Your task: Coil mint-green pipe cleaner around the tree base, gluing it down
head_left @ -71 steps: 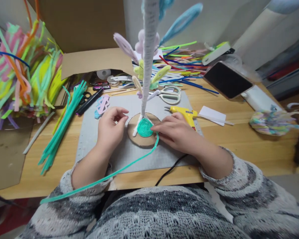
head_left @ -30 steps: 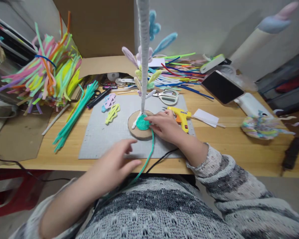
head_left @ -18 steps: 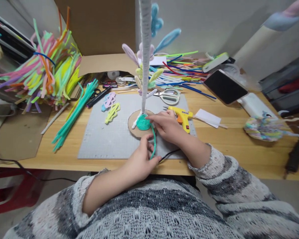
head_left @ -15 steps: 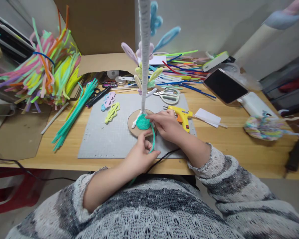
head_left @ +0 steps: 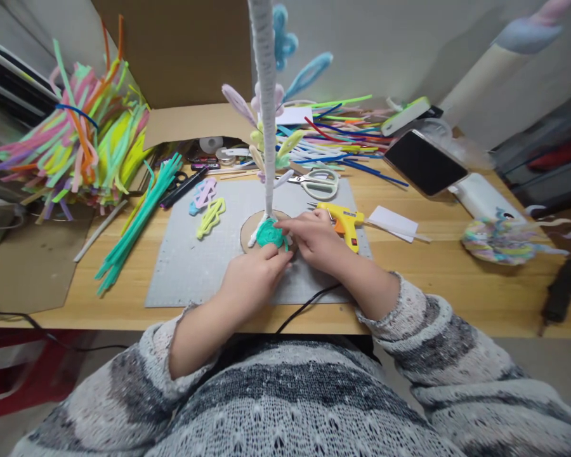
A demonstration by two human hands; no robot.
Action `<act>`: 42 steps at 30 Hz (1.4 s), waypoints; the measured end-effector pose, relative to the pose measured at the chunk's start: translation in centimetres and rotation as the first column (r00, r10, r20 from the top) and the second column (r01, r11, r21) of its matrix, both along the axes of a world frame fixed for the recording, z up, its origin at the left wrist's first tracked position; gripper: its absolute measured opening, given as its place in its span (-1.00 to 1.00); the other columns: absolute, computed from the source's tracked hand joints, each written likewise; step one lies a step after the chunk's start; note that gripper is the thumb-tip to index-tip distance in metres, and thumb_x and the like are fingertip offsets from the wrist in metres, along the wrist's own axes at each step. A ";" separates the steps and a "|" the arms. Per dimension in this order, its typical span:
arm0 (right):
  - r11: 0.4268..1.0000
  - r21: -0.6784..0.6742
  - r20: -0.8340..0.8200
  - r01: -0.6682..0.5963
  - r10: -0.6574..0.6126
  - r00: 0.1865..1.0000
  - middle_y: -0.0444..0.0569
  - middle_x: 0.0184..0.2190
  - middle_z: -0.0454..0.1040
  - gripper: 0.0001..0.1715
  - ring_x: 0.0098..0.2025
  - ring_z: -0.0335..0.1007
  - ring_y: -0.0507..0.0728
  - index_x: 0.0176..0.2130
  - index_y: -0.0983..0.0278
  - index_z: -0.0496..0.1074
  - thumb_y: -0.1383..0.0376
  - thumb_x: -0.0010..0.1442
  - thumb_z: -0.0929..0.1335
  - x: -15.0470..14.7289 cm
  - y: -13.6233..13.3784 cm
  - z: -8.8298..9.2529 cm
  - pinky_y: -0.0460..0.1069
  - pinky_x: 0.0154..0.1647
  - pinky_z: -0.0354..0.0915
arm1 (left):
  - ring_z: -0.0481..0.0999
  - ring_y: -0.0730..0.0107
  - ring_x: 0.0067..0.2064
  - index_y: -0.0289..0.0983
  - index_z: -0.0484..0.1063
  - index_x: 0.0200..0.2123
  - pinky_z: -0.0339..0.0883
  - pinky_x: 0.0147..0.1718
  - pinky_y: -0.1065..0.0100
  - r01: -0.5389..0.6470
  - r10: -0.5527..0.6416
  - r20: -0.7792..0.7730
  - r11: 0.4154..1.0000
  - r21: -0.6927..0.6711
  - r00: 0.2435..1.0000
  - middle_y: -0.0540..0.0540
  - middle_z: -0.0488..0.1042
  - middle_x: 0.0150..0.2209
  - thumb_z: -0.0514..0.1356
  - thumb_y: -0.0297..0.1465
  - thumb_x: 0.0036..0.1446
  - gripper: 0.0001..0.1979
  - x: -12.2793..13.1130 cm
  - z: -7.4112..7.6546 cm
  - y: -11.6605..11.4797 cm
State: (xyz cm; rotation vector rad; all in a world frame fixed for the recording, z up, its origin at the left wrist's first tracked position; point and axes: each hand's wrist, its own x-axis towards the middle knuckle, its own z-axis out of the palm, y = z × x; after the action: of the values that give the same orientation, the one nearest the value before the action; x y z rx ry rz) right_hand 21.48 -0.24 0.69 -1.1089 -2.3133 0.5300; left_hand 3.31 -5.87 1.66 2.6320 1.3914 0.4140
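A flat coil of green pipe cleaner (head_left: 268, 233) lies on a round wood slice (head_left: 248, 233), at the foot of an upright, white-wrapped stem (head_left: 267, 114). Pipe-cleaner flowers and leaves in blue, pink and yellow show beside the stem. My left hand (head_left: 254, 276) is closed at the coil's near edge, with the green strand's end at its fingers. From the right, my right hand (head_left: 318, 240) rests its index fingertip on the coil's edge, the other fingers curled; its thumb is mostly hidden. A yellow glue gun (head_left: 343, 223) lies just beyond the right hand.
Under the wood slice is a grey cutting mat (head_left: 181, 266). Scissors (head_left: 321, 184), loose pipe cleaners (head_left: 342, 130) and a phone (head_left: 426, 162) lie behind. Green pipe cleaners (head_left: 140, 222) and a large colourful bundle (head_left: 85, 139) are at left. A black cable (head_left: 304, 308) crosses the front edge.
My left hand has turned over and moved up to the coil, bringing the loose green strand in against it. The right hand stays at the coil. The view has shifted slightly.
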 end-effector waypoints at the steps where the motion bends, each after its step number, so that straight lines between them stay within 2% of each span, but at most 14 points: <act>1: 1.000 0.004 0.000 0.000 0.000 1.000 -0.01 -0.22 0.55 -0.51 -0.17 0.34 0.20 0.03 0.16 0.44 0.47 0.19 0.21 0.0 0.0 0.0 0.14 -0.07 0.02 | 0.52 0.24 -0.25 -0.21 0.49 -0.11 0.38 -0.35 0.31 -0.014 0.014 0.035 1.000 0.000 0.999 -0.15 0.52 -0.22 0.04 -0.34 0.30 -0.75 0.0 0.0 0.1; 5: 1.000 0.021 0.012 -0.005 0.005 1.000 0.01 -0.21 0.53 -0.48 -0.17 0.34 0.19 0.04 0.19 0.43 0.51 0.16 0.19 0.1 0.0 0.1 0.13 -0.07 0.02 | 0.51 0.23 -0.21 -0.27 0.47 -0.28 0.37 -0.31 0.30 -0.120 0.120 0.080 0.993 -0.012 0.990 -0.16 0.50 -0.22 0.06 -0.38 0.27 -0.80 0.5 0.2 0.6; 8: 1.000 0.021 0.018 -0.014 0.014 1.000 0.01 -0.22 0.53 -0.45 -0.17 0.34 0.19 0.04 0.18 0.42 0.53 0.13 0.21 0.1 0.0 0.1 0.14 -0.06 0.02 | 0.51 0.21 -0.24 -0.27 0.46 -0.21 0.33 -0.39 0.32 -0.190 0.191 0.034 0.982 -0.006 0.981 -0.17 0.51 -0.22 0.09 -0.40 0.25 -0.84 0.9 0.4 0.8; 11: 1.000 0.020 0.032 -0.021 0.020 0.999 0.00 -0.22 0.52 -0.44 -0.16 0.32 0.20 0.06 0.18 0.42 0.53 0.12 0.22 0.1 0.0 0.1 0.15 -0.06 0.02 | 0.50 0.23 -0.29 -0.25 0.48 -0.20 0.28 -0.44 0.35 -0.205 0.205 0.007 0.979 0.018 0.979 -0.16 0.52 -0.26 0.07 -0.36 0.26 -0.81 1.2 0.4 1.0; 15: 1.000 0.017 0.087 -0.011 0.010 0.996 -0.03 -0.19 0.53 -0.46 -0.15 0.32 0.19 0.07 0.17 0.41 0.50 0.16 0.21 0.0 0.0 0.2 0.14 -0.04 0.01 | 0.50 0.28 -0.35 -0.23 0.50 -0.27 0.20 -0.50 0.38 -0.191 0.198 -0.079 0.978 0.087 0.977 -0.12 0.52 -0.32 0.04 -0.33 0.28 -0.76 1.4 0.2 1.3; 20: 1.000 0.021 0.072 -0.017 0.016 0.997 -0.04 -0.22 0.54 -0.49 -0.17 0.32 0.18 0.06 0.15 0.41 0.48 0.18 0.21 0.0 0.0 0.3 0.12 -0.06 -0.01 | 0.50 0.28 -0.40 -0.25 0.49 -0.34 0.11 -0.57 0.36 -0.135 0.185 -0.225 0.967 0.218 0.957 -0.09 0.50 -0.41 0.04 -0.38 0.28 -0.76 1.4 -0.3 1.2; 28: 0.999 0.039 0.085 -0.024 0.020 0.996 -0.05 -0.22 0.55 -0.56 -0.16 0.33 0.18 0.03 0.17 0.41 0.46 0.23 0.21 -0.1 -0.2 0.4 0.12 -0.06 -0.03 | 0.49 0.24 -0.44 -0.27 0.46 -0.29 0.11 -0.61 0.32 -0.076 0.162 -0.193 0.918 0.390 0.968 -0.08 0.48 -0.47 0.07 -0.46 0.23 -0.84 1.6 -0.8 1.2; 33: 0.998 0.063 0.082 -0.024 0.019 0.996 -0.06 -0.22 0.54 -0.59 -0.17 0.33 0.17 0.03 0.15 0.41 0.43 0.26 0.20 -0.2 -0.1 0.3 0.12 -0.04 -0.03 | 0.47 0.27 -0.46 -0.27 0.43 -0.36 0.12 -0.60 0.32 -0.053 0.128 -0.170 0.920 0.389 0.977 -0.06 0.46 -0.48 0.08 -0.47 0.22 -0.86 1.4 -0.7 0.7; 38: 0.999 0.052 0.114 -0.010 0.004 0.993 -0.05 -0.23 0.54 -0.58 -0.17 0.33 0.18 0.03 0.15 0.41 0.44 0.24 0.21 -0.2 -0.1 0.3 0.13 -0.03 -0.02 | 0.46 0.28 -0.43 -0.28 0.44 -0.27 0.12 -0.60 0.33 0.015 0.059 -0.190 0.931 0.365 0.980 -0.06 0.47 -0.45 0.12 -0.49 0.20 -0.90 0.9 -0.3 0.1; 42: 0.998 0.056 0.067 -0.008 0.005 0.998 -0.06 -0.23 0.53 -0.57 -0.19 0.33 0.16 0.02 0.16 0.41 0.45 0.21 0.22 -0.1 -0.2 0.1 0.12 -0.03 -0.01 | 0.46 0.26 -0.45 -0.31 0.45 -0.25 0.12 -0.62 0.32 0.058 0.032 -0.226 0.923 0.380 0.974 -0.06 0.45 -0.47 0.12 -0.53 0.18 -0.88 0.8 0.1 0.3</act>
State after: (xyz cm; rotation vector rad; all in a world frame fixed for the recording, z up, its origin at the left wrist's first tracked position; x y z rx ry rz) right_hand 21.40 -0.42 0.82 -1.1083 -2.3746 0.4339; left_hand 4.08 -5.59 1.71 3.0905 1.4875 0.4329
